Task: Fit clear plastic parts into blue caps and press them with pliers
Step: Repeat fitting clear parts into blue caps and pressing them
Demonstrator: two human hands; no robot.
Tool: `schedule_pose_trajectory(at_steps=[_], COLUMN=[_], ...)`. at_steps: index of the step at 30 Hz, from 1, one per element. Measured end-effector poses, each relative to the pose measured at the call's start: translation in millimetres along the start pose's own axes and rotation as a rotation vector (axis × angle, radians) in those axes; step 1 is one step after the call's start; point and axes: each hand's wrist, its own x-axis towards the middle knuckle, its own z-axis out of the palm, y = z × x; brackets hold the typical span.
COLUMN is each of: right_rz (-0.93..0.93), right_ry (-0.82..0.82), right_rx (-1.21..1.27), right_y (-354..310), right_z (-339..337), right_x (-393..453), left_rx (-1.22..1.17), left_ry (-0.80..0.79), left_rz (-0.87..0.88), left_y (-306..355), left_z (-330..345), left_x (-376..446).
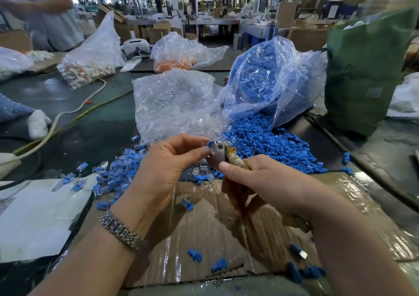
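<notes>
Right now the person's left hand is pinching a small blue cap with a clear plastic part in it between thumb and forefinger, holding it at the metal head of the pliers. The right hand is gripping the pliers by their tape-wrapped handles, fingers curled round them, thumb lying up toward the head. The jaws are sitting against the cap; whether they are squeezing it cannot be told. All of this is hovering just above the far edge of a flattened cardboard sheet, which is carrying a few stray blue caps. Beyond the cardboard, a heap of blue caps is spilling from a clear bag. To the left of that bag, another clear bag is holding clear parts. Left of the cardboard, finished blue-and-clear pieces are lying scattered.
</notes>
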Motion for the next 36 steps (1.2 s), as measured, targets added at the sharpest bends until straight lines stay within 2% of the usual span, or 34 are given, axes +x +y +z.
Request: schedule_pose_trajectory(at_steps=[4,9,11,14,17,19,20,25,31,33,36], right_rz=[-0.017,-0.034,-0.024,0.014,0.128,0.245,0.292,0.4,0.435,0.376,0.055], right_ry=[0.066,0.026,0.08,0.341,0.562,0.597,0.588,0.546,0.492,0.543,0.578], right_rx=[-0.091,0.002,-0.019,-0.156,-0.509,-0.71,-0.77,-0.857,-0.881,-0.872,-0.896], right_y=[2,2,6,15,23,26,28,30,27,26,22], right_z=[5,-4,-15,-29,-34,-33,-33,-28,-21,-18,-12], right_x=[2,2,0,2,8,11,13,18,21,22,27], left_rx=[0.04,0.009,0.096,0.412,0.995,1.376,1.445,1.407,1.418,1.407,1.342], left_ry=[0.015,0.023,0.058,0.237,0.453,0.427,0.372,0.102,0.087,0.089,0.12], left_rz=[0.006,0.052,0.081,0.124,0.141,0.078,0.064,0.177,0.176,0.205,0.261], left_y=[-2,-2,-1,1,7,9,8,-12,-25,-25,-23], left_z=[-1,-3,-10,-27,-43,-48,-47,-23,-16,-15,-15], left_x=[0,3,5,7,9,10,10,10,15,15,13])
